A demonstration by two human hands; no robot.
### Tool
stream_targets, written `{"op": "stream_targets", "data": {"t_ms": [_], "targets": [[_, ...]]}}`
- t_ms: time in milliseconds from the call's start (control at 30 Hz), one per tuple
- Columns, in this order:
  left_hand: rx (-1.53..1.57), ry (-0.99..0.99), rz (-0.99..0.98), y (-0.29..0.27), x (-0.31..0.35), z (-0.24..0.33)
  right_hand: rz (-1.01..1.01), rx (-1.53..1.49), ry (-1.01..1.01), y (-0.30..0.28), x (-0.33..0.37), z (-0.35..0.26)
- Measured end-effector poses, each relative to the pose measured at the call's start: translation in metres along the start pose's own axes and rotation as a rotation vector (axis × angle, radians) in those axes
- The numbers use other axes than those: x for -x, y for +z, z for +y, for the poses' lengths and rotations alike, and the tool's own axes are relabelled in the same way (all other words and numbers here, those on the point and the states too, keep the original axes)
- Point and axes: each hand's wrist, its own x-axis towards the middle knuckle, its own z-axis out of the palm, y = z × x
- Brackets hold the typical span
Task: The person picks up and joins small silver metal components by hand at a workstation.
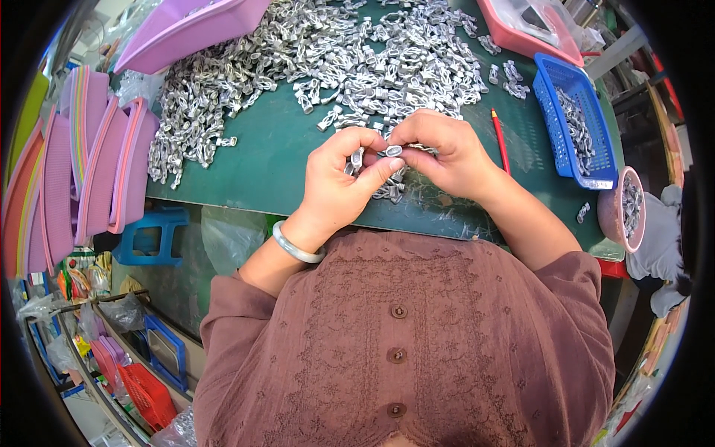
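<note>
Near the front edge of the green table, my left hand [335, 180] and my right hand [447, 155] meet with fingers closed. Between their fingertips they pinch a small grey metal part [392, 150] with an oval, ring-like end facing up. Another grey part [357, 159] shows against the curled fingers of my left hand. A few more grey parts [389, 192] lie on the table just below my hands. Beyond them spreads a big heap of similar grey metal parts [402, 71], with slim looped bodies. My fingers hide some of the pinched part.
A red pen [500, 141] lies right of my hands on the green table [246, 160]. Farther right stand a blue basket [547, 112] and a pink bowl [608, 212], both holding grey parts. Purple bins [56, 179] stack at left; a purple tray [167, 33] sits at the far left.
</note>
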Motion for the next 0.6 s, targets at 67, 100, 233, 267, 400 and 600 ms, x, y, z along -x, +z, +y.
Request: {"op": "stream_targets", "data": {"t_ms": [67,100,233,267,400,600], "targets": [[-0.082,0.085,-0.001,-0.001,0.000,0.001,0.001,0.026,-0.034,0.000,0.000,0.002],[-0.133,0.140,-0.006,-0.002,-0.002,0.003,-0.010,-0.005,-0.004,0.000,0.000,0.001],[-0.121,0.105,0.049,0.001,-0.004,0.004,-0.059,-0.352,0.266,0.003,0.004,0.000],[0.032,-0.094,0.038,0.000,-0.005,0.008,-0.072,-0.494,0.371,0.004,0.005,0.000],[0.448,-0.610,0.066,-0.004,-0.011,0.005,-0.143,-0.802,0.566,-0.002,0.000,-0.008],[0.579,-0.799,0.060,-0.007,-0.013,0.004,-0.139,-0.933,0.580,-0.003,-0.001,-0.007]]}}
